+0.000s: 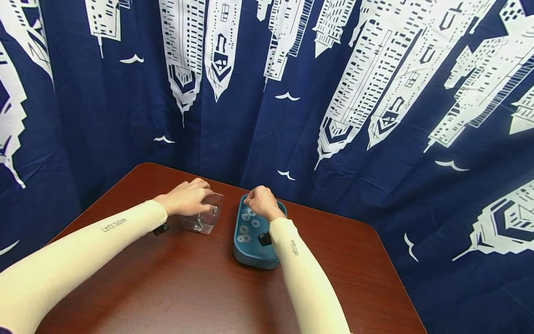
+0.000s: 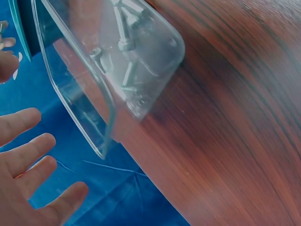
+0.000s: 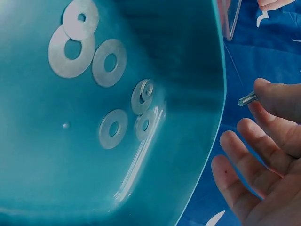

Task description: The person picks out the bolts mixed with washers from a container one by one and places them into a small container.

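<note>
In the head view my left hand (image 1: 186,199) hovers over the clear plastic box (image 1: 196,226), fingers loosely bent. The left wrist view shows that hand's fingers (image 2: 66,200) spread beside the box wall, gripping nothing. Several silver bolts (image 2: 121,28) lie inside the box. My right hand (image 1: 263,203) is above the far part of the blue tub (image 1: 255,260). Between its thumb and index finger it pinches a small metal bolt (image 3: 247,99), only one end of which shows; the other fingers are extended. Several flat washers (image 3: 100,69) lie on the tub floor, some overlapping.
Box and tub stand side by side on a brown wooden table (image 1: 187,287), toward its far edge. Behind the table hangs a dark blue curtain (image 1: 233,144) printed with white buildings. Both forearms wear pale sleeves (image 1: 308,273) and dark wrist cameras (image 1: 160,229).
</note>
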{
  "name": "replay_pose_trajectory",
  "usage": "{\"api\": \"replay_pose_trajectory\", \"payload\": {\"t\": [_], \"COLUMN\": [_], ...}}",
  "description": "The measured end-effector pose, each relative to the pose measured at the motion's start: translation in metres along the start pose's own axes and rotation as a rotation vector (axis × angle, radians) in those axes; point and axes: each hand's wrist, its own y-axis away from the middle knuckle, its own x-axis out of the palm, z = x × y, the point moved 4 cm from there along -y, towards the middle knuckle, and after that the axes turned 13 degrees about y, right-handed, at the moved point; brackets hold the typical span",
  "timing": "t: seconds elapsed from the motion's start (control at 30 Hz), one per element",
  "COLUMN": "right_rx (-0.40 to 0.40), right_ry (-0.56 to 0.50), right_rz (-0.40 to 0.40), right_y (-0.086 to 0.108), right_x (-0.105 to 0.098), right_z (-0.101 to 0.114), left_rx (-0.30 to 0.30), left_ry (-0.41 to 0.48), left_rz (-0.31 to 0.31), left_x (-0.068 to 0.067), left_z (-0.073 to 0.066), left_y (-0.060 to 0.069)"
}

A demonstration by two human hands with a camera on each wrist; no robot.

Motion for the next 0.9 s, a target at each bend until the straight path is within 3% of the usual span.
{"api": "replay_pose_trajectory", "payload": {"t": [0.5, 0.9], "right_rx": [-0.064, -0.105], "right_ry": [0.046, 0.025], "right_rz": [-0.005, 0.022], "right_y": [-0.011, -0.015], "right_x": [0.005, 0.018], "right_z": [0.024, 0.04], "left_rx": [-0.037, -0.063], "left_ry": [-0.007, -0.024], "left_rz": [-0.01, -0.012], "left_x": [-0.007, -0.009], "left_z": [0.018, 0.031], "left_y": [0.013, 0.024]}}
